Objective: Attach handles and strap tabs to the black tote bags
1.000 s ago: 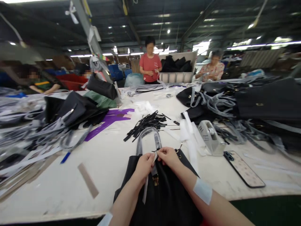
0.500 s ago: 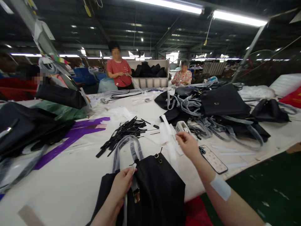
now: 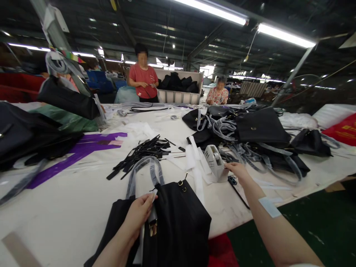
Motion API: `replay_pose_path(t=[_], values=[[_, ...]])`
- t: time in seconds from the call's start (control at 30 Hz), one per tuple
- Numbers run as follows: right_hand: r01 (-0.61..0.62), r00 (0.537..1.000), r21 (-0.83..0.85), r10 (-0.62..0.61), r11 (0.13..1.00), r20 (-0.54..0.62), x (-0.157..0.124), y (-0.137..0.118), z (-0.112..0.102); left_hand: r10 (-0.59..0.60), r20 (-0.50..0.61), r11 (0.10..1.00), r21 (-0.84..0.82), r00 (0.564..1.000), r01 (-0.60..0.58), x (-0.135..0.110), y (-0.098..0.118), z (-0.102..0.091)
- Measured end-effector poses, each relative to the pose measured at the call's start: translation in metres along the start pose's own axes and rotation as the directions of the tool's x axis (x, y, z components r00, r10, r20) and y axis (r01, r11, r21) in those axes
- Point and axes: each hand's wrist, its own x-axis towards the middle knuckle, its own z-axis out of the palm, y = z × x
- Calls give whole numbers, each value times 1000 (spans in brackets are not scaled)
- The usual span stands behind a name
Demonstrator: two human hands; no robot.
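A black handbag (image 3: 178, 218) with gold hardware lies in front of me, its handle (image 3: 139, 165) wrapped in clear plastic. My left hand (image 3: 141, 209) pinches a small white strip (image 3: 155, 191) against the base of this handle. To the right, my right hand (image 3: 236, 171) has its fingertips closed at the near-right end of a pale tape dispenser (image 3: 215, 165); whether tape is between them I cannot make out. Under my right forearm a phone (image 3: 233, 181) is mostly hidden. White strips (image 3: 198, 174) lie beside the dispenser.
Black straps (image 3: 141, 152) are heaped beyond the bag. More black bags (image 3: 261, 126) pile up at the right, others (image 3: 30, 133) at the left by purple material (image 3: 66, 157). Two people (image 3: 143, 79) work across the table, and a post (image 3: 294, 74) rises at the right.
My right hand has moved right, from above the white strips to the end of the dispenser. The dispenser has shifted nearer and turned. My left hand keeps its pinch at the handle.
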Motion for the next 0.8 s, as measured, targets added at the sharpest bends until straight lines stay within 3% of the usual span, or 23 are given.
replay_pose_path(t=[0.23, 0.47, 0.63, 0.8], values=[[4, 997, 146, 7, 989, -74, -22, 9, -15, -8, 9, 1000, -8, 1000, 8, 3, -4, -3], [-109, 993, 292, 91, 950, 75, -51, 26, -14, 5, 5, 1000, 7, 1000, -5, 2, -1, -2], [-185, 980, 339, 149, 922, 130, -53, 39, -5, 1, 4, 1000, 4, 1000, -1, 1, 0, 0], [-185, 978, 372, 133, 909, 159, -54, 43, -2, 3, 6, 1000, -14, 1000, -3, 0, -1, -1]])
